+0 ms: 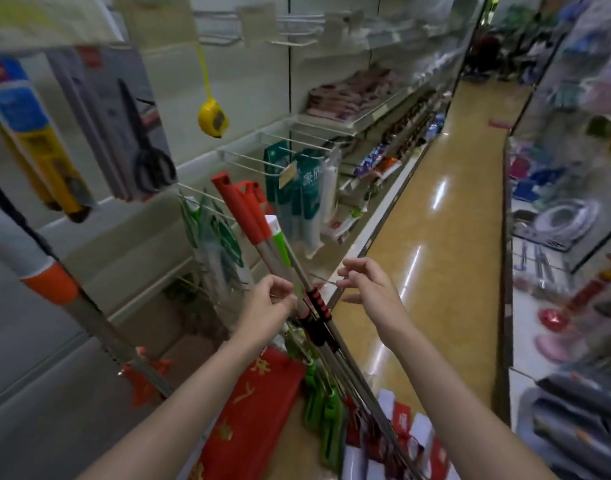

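Where the left hand (270, 300) meets the poles (280, 263), blur hides its grip.

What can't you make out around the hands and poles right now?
Head view only.
The left hand: whether it grips the poles or just touches them; its own fingers cover the contact.
The poles' lower ends: cut off by the bottom edge.
The green packs: print too blurred to read.
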Tool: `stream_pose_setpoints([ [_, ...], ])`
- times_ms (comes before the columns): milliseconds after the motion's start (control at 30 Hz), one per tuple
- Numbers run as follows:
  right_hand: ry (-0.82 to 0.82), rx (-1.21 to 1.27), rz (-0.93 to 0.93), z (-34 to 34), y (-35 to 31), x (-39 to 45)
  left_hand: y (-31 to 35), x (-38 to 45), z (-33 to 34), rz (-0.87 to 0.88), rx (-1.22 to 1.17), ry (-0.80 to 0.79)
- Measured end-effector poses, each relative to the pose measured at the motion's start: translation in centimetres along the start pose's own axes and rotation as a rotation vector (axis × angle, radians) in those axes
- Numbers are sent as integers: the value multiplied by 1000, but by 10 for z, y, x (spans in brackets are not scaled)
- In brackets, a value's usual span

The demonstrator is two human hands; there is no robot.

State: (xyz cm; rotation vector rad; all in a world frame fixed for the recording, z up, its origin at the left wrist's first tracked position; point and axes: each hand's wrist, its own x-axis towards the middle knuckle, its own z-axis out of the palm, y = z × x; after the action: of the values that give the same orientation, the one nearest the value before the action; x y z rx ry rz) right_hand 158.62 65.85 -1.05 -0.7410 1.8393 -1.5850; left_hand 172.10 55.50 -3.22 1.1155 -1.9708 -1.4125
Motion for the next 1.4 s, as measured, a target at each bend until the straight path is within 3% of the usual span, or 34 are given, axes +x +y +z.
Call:
stream_pose_setpoints([
  [300, -193, -87, 115, -1, 44, 79, -20, 58, 23, -268, -117, 176],
  [500, -333, -210, 156, -10, 69, 140, -22, 84, 36, -234, 79, 305],
  [633, -352, -230, 154, -12, 93, 166, -18, 94, 73, -186, 107, 225],
  [867, -349, -239, 258, -44, 141, 171, -42, 109, 141, -260, 120, 112],
  [1400, -131, -151, 492, -156, 219, 124, -88, 90, 266, -381, -1, -175],
])
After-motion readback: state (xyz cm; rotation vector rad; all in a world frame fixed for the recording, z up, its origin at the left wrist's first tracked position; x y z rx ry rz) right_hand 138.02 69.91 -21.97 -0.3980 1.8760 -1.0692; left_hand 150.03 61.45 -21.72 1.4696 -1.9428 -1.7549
